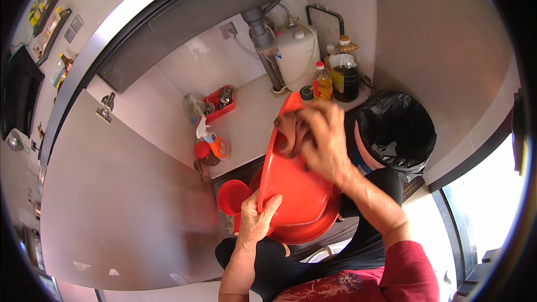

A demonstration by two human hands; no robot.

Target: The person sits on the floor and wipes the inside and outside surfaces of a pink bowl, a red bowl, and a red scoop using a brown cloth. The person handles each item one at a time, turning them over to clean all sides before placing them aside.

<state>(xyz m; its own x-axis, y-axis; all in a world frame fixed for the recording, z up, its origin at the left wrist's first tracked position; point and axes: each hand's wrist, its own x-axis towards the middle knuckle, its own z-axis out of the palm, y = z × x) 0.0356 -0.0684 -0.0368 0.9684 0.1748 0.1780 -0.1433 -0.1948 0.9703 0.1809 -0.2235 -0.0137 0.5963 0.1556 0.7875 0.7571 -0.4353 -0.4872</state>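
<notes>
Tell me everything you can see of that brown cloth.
The crumpled brown cloth looks like soft fabric, bunched in loose folds. The bare right hand holds it at the upper part of the tilted, glossy red plastic-looking basin, apparently touching it. The hand hides part, leaving its full shape unclear.

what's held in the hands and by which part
The left hand grips the red basin by its near rim; the right hand holds a bunched brown cloth, exact grip blurred.
</notes>
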